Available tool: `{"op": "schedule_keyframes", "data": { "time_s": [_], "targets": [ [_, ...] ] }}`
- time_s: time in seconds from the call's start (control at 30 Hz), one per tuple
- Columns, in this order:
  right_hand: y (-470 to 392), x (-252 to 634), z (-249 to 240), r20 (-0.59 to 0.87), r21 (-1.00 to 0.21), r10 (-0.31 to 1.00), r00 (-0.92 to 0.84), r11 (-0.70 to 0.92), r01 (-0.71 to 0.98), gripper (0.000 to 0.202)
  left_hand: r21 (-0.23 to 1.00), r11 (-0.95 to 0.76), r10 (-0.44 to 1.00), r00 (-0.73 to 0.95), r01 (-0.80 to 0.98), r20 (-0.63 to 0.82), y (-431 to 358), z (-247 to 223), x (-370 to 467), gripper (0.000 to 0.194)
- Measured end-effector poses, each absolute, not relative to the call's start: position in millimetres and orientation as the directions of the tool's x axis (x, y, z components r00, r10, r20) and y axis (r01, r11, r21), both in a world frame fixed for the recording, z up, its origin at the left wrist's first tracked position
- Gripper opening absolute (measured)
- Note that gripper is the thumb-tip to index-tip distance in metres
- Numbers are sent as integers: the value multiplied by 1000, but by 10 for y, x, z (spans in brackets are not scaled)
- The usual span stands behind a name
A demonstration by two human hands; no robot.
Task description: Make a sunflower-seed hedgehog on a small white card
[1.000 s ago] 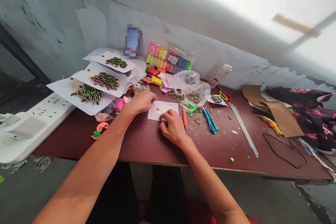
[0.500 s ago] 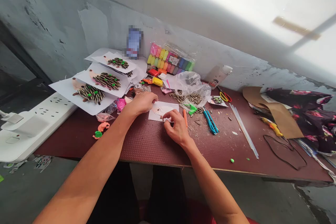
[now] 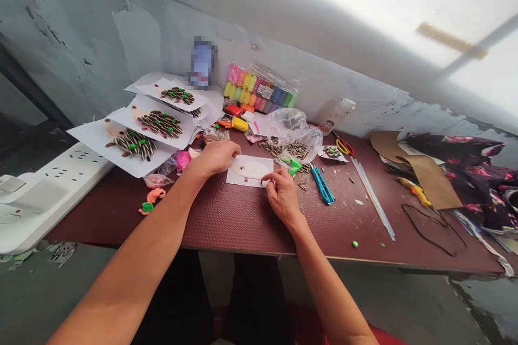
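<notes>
A small white card (image 3: 247,179) with a pale hedgehog shape lies on the dark red table. The shape has a dark eye and small brown feet. My left hand (image 3: 222,155) is at the card's upper left corner, fingers closed together; what they hold, if anything, is hidden. At the card's right edge, my right hand (image 3: 282,191) has its fingertips bent onto the paper near a brown foot, and I cannot make out anything between them. Sunflower seeds (image 3: 297,152) lie beyond, partly under a clear plastic bag (image 3: 291,121).
Finished seed hedgehog sheets (image 3: 140,164) are stacked at the left beside a white power strip (image 3: 52,194). Coloured clay packs (image 3: 259,89) lean on the wall. Rightward are a blue cutter (image 3: 322,186), scissors (image 3: 343,145), glue sticks (image 3: 372,199) and a yellow glue gun (image 3: 416,191).
My right hand has shifted right along the card, uncovering more of the hedgehog shape. My left hand stays at the upper left corner. The whole view has moved slightly.
</notes>
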State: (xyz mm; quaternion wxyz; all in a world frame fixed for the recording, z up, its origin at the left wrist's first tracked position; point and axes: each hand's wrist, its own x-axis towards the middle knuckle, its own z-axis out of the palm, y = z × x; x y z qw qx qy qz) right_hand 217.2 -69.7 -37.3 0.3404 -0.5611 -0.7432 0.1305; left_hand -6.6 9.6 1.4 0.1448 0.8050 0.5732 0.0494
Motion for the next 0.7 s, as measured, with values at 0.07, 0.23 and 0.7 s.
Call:
{"op": "schedule_keyframes", "data": {
  "time_s": [0.07, 0.23, 0.7],
  "targets": [
    [-697, 2162, -369, 356, -555, 922, -154, 341, 758, 28, 290, -303, 936, 340, 908, -89, 97, 15, -66, 41],
    [-698, 2162, -365, 370, -492, 908, -196, 371, 788, 27, 282, -300, 938, 336, 911, -88, 90, 26, -64, 41],
    [-791, 2102, -345, 360, -169, 865, -348, 427, 888, 25, 310, -303, 938, 339, 901, -67, 100, -6, -82, 39]
  ]
}}
